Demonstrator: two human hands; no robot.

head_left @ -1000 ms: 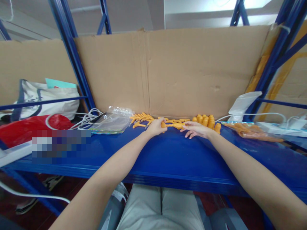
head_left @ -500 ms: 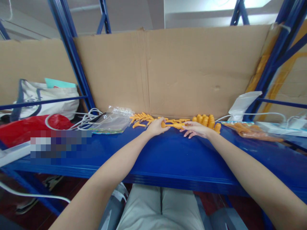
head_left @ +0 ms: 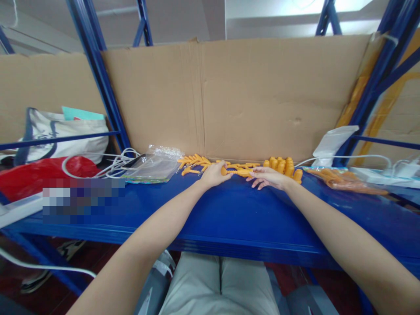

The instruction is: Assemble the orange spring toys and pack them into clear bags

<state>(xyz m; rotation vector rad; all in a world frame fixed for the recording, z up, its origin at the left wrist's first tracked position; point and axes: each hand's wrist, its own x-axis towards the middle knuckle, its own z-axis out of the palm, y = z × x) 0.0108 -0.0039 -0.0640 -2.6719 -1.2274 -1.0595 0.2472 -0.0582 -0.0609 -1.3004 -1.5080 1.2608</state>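
Near the back of the blue tabletop, my left hand point(head_left: 212, 176) is closed round one end of an orange plastic piece point(head_left: 243, 173). A rounded orange end point(head_left: 223, 171) shows at its fingertips. Toward the right, a thin, ridged-looking stem joins that end to a thicker part. My right hand point(head_left: 267, 178) pinches this thicker part between thumb and forefinger, its other fingers loosely spread. Whether it is one piece or two joined parts I cannot tell. Left of my hands lie several branched orange pieces point(head_left: 196, 160) with small metal chains. Rounded orange pieces point(head_left: 282, 165) stand in rows beyond my right hand.
Clear plastic bags point(head_left: 154, 166) and white cables point(head_left: 123, 162) lie to the left, near a red bag point(head_left: 75, 168). At the right are a bag of orange parts point(head_left: 348, 180) and a white power strip point(head_left: 377, 174). A cardboard panel point(head_left: 262, 96) closes off the back.
Both hands stay in nearly the same place with the orange piece between them. The thicker part appears slightly turned, and the stem looks a little different.
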